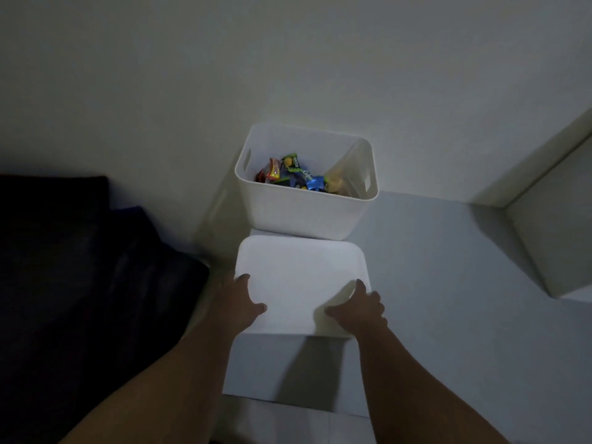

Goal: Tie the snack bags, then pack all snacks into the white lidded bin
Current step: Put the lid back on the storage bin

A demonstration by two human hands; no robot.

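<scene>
The white bin [304,213] stands open against the wall, on the back of a white surface. Inside it lie several colourful snack bags [298,174]. In front of the bin I hold the flat white lid [301,277] level with both hands. My left hand [238,302] grips the lid's near left corner, thumb on top. My right hand [360,307] grips the near right corner the same way. The lid's far edge reaches the foot of the bin.
A dark cushioned sofa [80,267] fills the left side, close to my left arm. A white box-like block [551,238] juts out at the right. The pale wall [224,75] rises right behind the bin. The room is dim.
</scene>
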